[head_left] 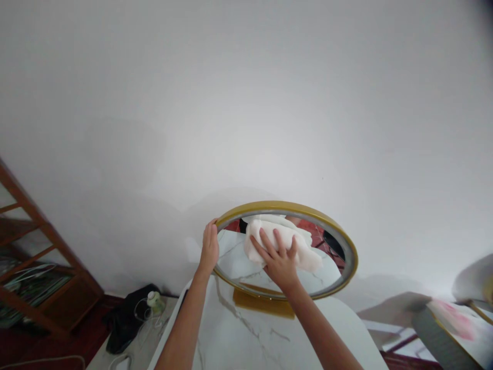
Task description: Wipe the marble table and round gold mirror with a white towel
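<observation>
An oval-looking mirror [231, 257] in a gold frame stands on a gold base [265, 304] on a white marbled tabletop [246, 339]. My left hand [210, 249] is closed around the frame's left edge, its fingertips partly hidden behind the rim. On the glass, my right hand [279, 259] lies flat with fingers spread, pressing a folded white cloth [308, 254] against the mirror. The cloth covers the middle of the glass, and its reflection shows just above it.
A pale wall [246, 103] rises close behind the mirror. To the left are a wooden shelf [57, 267], a black bag [133, 308] and a small bottle with a pale green cap [154, 302] beside white cables. A grey box-like piece [442, 329] with pink-and-white fabric [456, 318] stands at right.
</observation>
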The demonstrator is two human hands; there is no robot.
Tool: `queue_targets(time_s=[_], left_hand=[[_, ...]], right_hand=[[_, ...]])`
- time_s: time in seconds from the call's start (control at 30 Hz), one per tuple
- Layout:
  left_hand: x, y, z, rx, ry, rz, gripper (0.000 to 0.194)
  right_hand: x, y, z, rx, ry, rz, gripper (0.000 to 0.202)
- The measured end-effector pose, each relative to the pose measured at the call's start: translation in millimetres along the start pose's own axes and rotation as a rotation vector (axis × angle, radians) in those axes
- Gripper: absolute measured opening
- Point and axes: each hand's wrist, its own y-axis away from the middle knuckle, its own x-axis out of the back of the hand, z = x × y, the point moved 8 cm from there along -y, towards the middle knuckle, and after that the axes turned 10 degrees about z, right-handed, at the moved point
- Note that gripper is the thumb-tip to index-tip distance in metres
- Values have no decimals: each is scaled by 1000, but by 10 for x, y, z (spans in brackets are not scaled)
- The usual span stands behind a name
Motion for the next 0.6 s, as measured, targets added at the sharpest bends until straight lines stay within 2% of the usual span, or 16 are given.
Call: queue_targets(time_s=[0.1, 0.3, 0.37, 0.47, 0.6], left_hand=[[30, 42, -147, 54, 51, 2, 44], [17, 29, -136, 35, 99, -44, 43], [24, 24, -166, 43, 91, -45, 44], [31, 29, -239, 73, 93, -63, 46], [32, 38, -301, 100, 114, -100, 47]], right_hand=[[32, -127, -52, -6, -3, 53, 66], [20, -482, -251, -50, -64, 57, 64], [-49, -466, -422, 15, -109, 26, 64], [-181, -307, -698, 146, -187, -9, 61], [-248, -178, -863, 235, -202, -2, 51]])
